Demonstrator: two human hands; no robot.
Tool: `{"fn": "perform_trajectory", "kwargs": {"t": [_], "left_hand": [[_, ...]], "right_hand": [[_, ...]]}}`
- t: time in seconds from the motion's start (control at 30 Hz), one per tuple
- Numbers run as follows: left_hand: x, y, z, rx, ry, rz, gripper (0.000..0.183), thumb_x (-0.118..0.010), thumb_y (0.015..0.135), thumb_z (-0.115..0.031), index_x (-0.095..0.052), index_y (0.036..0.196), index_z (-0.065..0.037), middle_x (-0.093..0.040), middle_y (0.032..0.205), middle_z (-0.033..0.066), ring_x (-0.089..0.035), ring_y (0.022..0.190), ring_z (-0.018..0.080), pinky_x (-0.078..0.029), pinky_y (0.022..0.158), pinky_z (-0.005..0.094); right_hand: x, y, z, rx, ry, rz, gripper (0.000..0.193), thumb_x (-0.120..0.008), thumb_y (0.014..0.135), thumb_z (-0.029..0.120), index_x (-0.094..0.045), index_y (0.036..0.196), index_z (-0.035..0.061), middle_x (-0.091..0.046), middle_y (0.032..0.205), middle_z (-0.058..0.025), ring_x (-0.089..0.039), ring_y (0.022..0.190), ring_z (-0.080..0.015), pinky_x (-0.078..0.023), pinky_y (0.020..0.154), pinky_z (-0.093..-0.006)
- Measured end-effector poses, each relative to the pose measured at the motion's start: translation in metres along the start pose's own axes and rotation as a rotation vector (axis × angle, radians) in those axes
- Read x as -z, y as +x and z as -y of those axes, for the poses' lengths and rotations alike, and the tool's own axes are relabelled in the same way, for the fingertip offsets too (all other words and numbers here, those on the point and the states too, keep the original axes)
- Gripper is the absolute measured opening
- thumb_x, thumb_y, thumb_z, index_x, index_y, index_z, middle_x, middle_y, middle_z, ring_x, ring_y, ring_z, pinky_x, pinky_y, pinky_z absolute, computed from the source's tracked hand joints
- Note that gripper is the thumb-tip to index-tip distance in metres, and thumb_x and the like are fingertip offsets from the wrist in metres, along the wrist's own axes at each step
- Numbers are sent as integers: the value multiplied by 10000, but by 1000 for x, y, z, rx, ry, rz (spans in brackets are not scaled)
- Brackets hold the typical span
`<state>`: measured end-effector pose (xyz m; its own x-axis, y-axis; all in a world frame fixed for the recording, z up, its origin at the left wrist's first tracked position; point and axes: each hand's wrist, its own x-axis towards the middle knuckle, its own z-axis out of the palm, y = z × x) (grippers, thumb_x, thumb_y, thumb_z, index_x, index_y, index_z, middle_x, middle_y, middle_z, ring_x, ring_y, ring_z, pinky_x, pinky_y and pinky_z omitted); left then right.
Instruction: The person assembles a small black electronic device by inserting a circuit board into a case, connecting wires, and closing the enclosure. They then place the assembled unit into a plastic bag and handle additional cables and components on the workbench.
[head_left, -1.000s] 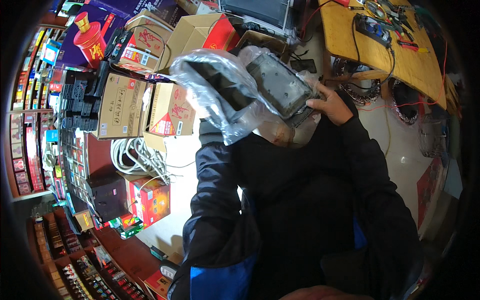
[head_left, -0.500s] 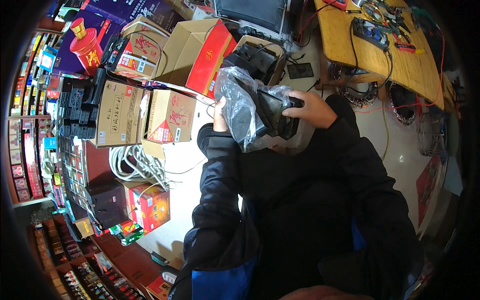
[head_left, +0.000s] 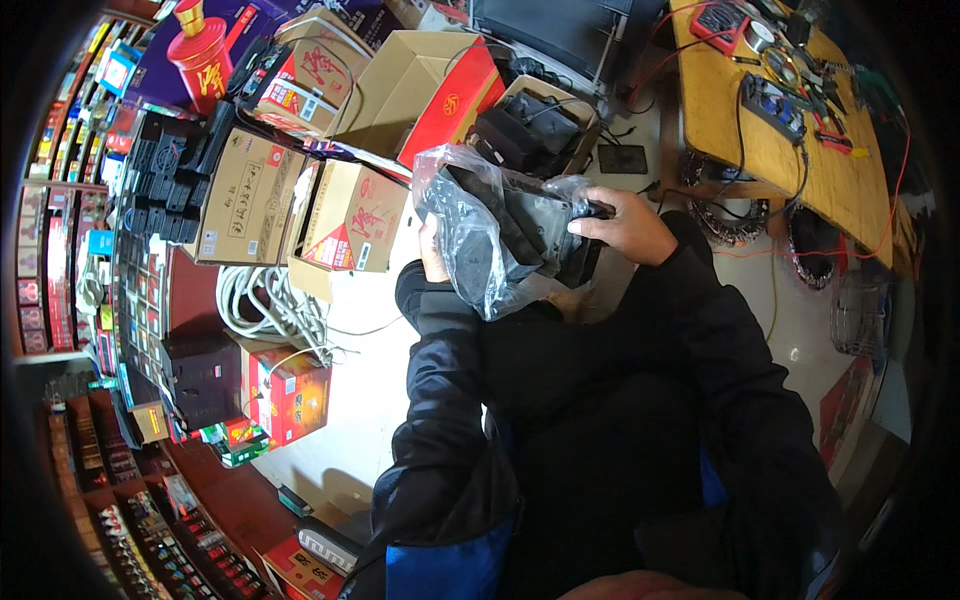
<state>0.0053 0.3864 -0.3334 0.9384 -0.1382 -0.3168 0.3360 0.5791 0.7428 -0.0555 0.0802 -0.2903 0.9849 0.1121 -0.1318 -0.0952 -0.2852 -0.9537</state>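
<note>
A black plastic device (head_left: 548, 222) sits partly inside a clear plastic bag (head_left: 468, 258) above my lap. My right hand (head_left: 632, 228) grips the device's right end, thumb on top and fingers beneath, at the bag's mouth. At the bag's left side, my left hand (head_left: 431, 250) holds the plastic; most of its fingers are hidden behind the bag. Crumpled film covers the left part of the device, so its exact kind cannot be made out.
Beyond the bag, an open carton (head_left: 590, 128) holds black devices. A flat black piece (head_left: 622, 159) lies on the floor. Cardboard boxes (head_left: 250, 200) and coiled pale cable (head_left: 265, 310) are to the left. A wooden table (head_left: 720, 95) with a red multimeter (head_left: 722, 28) and tools stands at right.
The view has turned, so the surroundings sit higher in it, with the far ones shifted right. The bag's upper left part has tipped and spread over the device. Both hands keep their hold.
</note>
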Motion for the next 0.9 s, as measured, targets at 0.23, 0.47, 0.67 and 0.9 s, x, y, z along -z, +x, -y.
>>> {"fn": "perform_trajectory", "kwargs": {"t": [0.23, 0.47, 0.67, 0.9], "left_hand": [[27, 4, -16, -87, -129, 36, 744, -640, 898, -573, -541, 1411, -42, -661, 1271, 170, -670, 1117, 335, -566, 969, 488], [53, -11, -86, -313, -84, -259, 773, -575, 916, -631, -524, 1446, -70, -613, 1357, 153, -619, 1201, 325, -532, 994, 482], [80, -5, -61, -552, -388, -320, 721, -548, 926, -608, -562, 1464, -128, -573, 1482, 120, -534, 1345, 369, -413, 1125, 579], [95, 7, -68, -613, -373, -426, 713, -572, 913, -568, -538, 1461, -113, -603, 1438, 115, -573, 1302, 356, -433, 1111, 535]], "right_hand": [[17, -3, 8, -1, 28, -53, 476, -703, 924, 332, -699, 1194, -60, -735, 1051, -142, -673, 957, -195, -512, 875, -318], [69, -26, 4, -58, 343, -251, 343, -640, 990, 246, -717, 1147, -49, -720, 1003, -69, -644, 921, -119, -499, 857, -264], [66, -16, -40, -318, 399, -450, 492, -637, 1008, 305, -584, 1385, -6, -685, 1106, -69, -670, 899, -133, -546, 544, -251], [13, 44, -89, -360, 558, -387, 584, -654, 1011, 252, -457, 1507, 14, -601, 1336, -152, -688, 984, -210, -626, 671, -313]]}}
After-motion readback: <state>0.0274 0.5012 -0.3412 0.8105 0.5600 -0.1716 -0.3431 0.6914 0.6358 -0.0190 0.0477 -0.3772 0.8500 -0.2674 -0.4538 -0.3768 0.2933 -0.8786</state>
